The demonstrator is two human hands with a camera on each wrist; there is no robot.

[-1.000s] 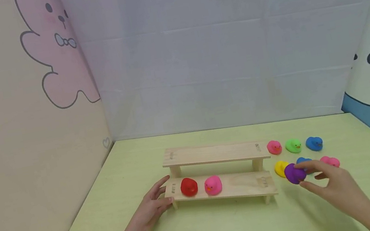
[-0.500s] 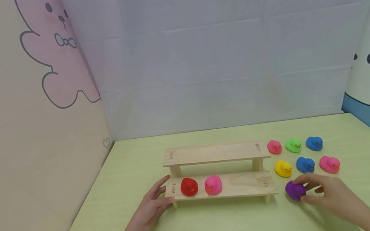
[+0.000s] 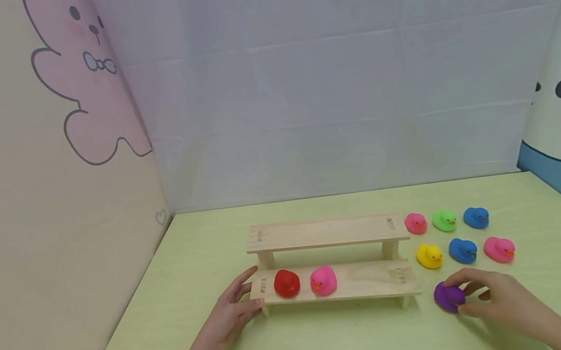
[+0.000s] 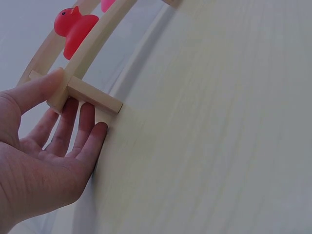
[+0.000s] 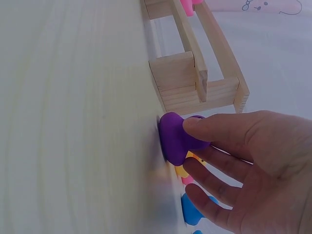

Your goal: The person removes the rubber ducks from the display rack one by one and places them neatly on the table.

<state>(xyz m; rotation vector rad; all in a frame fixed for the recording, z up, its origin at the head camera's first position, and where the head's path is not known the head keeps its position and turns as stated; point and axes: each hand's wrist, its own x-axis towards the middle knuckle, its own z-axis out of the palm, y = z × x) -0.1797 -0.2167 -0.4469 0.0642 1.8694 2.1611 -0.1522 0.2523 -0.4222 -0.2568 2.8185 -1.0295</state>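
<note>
A purple rubber duck (image 3: 448, 297) rests on the table in front of the yellow duck. My right hand (image 3: 496, 296) pinches it between thumb and fingers; the right wrist view shows the thumb (image 5: 197, 126) against its side. At the left end of the two-step wooden shelf (image 3: 369, 278), my left hand (image 3: 232, 315) grips the lower board. In the left wrist view the thumb (image 4: 44, 87) lies on the board's end, with the other fingers curled below it. A red duck (image 3: 286, 284) and a pink duck (image 3: 323, 280) sit on the lower step.
Right of the shelf stand two rows of ducks: a small pink duck (image 3: 415, 224), a green duck (image 3: 444, 221) and a blue duck (image 3: 476, 218) behind; a yellow duck (image 3: 429, 256), another blue duck (image 3: 463, 250) and another pink duck (image 3: 499, 249) before them. Walls enclose the table.
My right hand has brought the purple duck towards me, from over the front row down to the table. The yellow and blue ducks there now show fully. My left hand has stayed put.
</note>
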